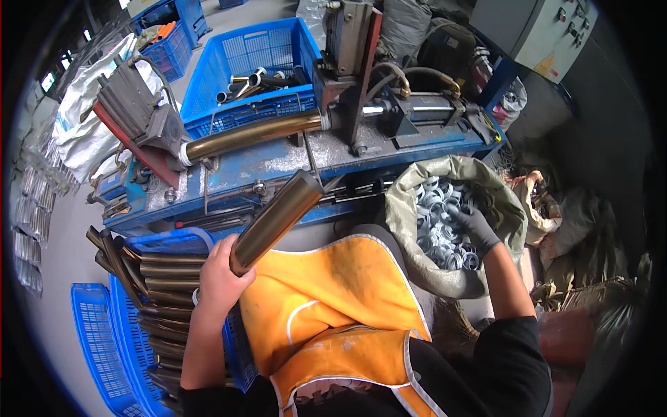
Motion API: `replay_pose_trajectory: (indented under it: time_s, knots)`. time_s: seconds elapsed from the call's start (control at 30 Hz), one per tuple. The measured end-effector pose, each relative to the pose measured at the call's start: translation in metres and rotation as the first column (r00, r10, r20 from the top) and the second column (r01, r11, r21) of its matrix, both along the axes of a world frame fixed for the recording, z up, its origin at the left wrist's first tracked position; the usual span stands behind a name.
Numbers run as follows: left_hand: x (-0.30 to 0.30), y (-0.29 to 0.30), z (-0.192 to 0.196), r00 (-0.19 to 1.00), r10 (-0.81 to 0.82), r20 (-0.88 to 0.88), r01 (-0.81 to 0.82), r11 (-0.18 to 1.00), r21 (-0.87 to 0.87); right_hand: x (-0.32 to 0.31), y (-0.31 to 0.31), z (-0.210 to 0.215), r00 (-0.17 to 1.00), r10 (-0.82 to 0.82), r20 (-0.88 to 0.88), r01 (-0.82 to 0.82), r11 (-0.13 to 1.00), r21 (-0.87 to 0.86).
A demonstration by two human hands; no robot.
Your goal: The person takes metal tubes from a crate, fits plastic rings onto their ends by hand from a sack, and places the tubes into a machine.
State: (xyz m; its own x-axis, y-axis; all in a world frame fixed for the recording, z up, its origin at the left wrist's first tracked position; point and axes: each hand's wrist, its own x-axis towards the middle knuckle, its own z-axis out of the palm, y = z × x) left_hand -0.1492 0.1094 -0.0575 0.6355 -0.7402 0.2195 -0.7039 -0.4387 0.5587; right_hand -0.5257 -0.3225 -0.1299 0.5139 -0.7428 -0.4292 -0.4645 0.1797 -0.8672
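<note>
Above an orange apron (347, 278), gripping a bronze tube (278, 221) in the bare left hand (226, 274), with fingers curled around its lower end and the upper end slanted toward the bench. With the grey-gloved right hand (476, 229) down inside a woven sack (438, 281), among pale rings (436, 217); cannot tell whether clenched on one or loose. Straight ahead, facing a blue bench (410, 154) with a second tube (257, 134) set between two uprights (349, 42), standing in the way of a blue crate (260, 47) of short tubes (260, 82) behind. Close by the left forearm, hemmed in by stacked tubes (170, 285) in a lower crate (170, 240); farther left, flanked by another crate (94, 340). At right, crowded by a smaller sack (538, 208), and beyond the bench, overlooked by a control cabinet (538, 31).
</note>
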Motion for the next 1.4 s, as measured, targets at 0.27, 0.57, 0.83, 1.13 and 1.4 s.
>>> replay_pose_trajectory:
  time_s: [0.27, 0.57, 0.83, 1.13, 1.4]
  knots:
    - [-0.025, -0.006, 0.004, 0.991, -0.121, -0.060, 0.128, 0.984, 0.128, 0.072, 0.068, 0.055, 0.546, -0.188, 0.816, -0.276, 0.880, 0.387]
    - [-0.054, -0.017, 0.007, 0.941, -0.245, -0.233, 0.293, 0.935, 0.198, 0.110, 0.150, 0.059, 0.697, 0.060, 0.715, -0.277, 0.941, 0.192]
    - [-0.061, -0.008, -0.015, 0.899, -0.270, -0.345, 0.373, 0.884, 0.280, 0.111, 0.150, 0.065, 0.731, 0.521, 0.441, -0.500, 0.848, -0.174]
    - [-0.080, -0.013, -0.036, 0.958, -0.231, -0.171, 0.275, 0.911, 0.308, 0.116, 0.167, 0.047, 0.777, 0.607, 0.167, -0.431, 0.706, -0.562]
    - [-0.086, -0.017, -0.038, 0.969, -0.207, -0.133, 0.242, 0.901, 0.360, 0.115, 0.170, 0.030, 0.808, 0.541, 0.232, -0.344, 0.754, -0.560]
